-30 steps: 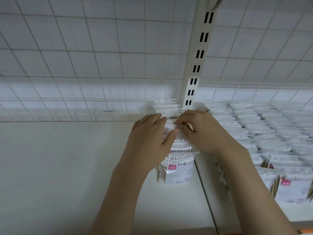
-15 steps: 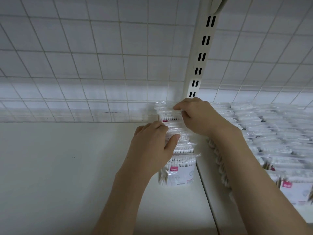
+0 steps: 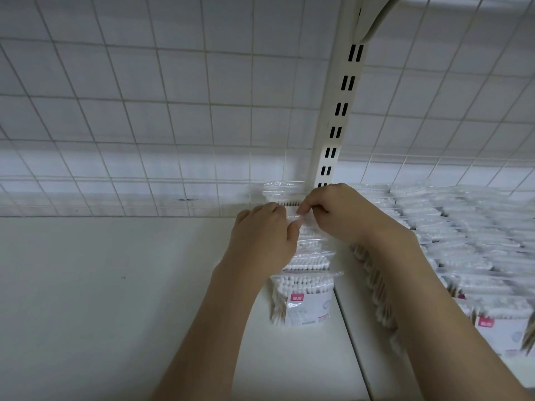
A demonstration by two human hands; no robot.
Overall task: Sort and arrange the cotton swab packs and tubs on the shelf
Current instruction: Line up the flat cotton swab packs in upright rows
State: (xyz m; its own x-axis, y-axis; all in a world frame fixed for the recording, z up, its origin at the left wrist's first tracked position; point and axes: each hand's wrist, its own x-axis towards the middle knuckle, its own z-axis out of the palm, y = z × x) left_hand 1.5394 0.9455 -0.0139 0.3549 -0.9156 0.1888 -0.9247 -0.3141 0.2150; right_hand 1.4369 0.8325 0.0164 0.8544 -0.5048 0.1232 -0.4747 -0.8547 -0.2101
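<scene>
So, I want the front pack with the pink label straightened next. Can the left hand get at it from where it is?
Probably yes. The left hand rests on the row just behind the front pack, and bare shelf lies to that pack's left and front. Nothing blocks it.

White wire-grid back panel (image 3: 162,111), cream slotted upright post (image 3: 337,117) with a curved bracket (image 3: 376,21) at top, pale shelf board (image 3: 101,299), seam between two boards, soft even light.
</scene>
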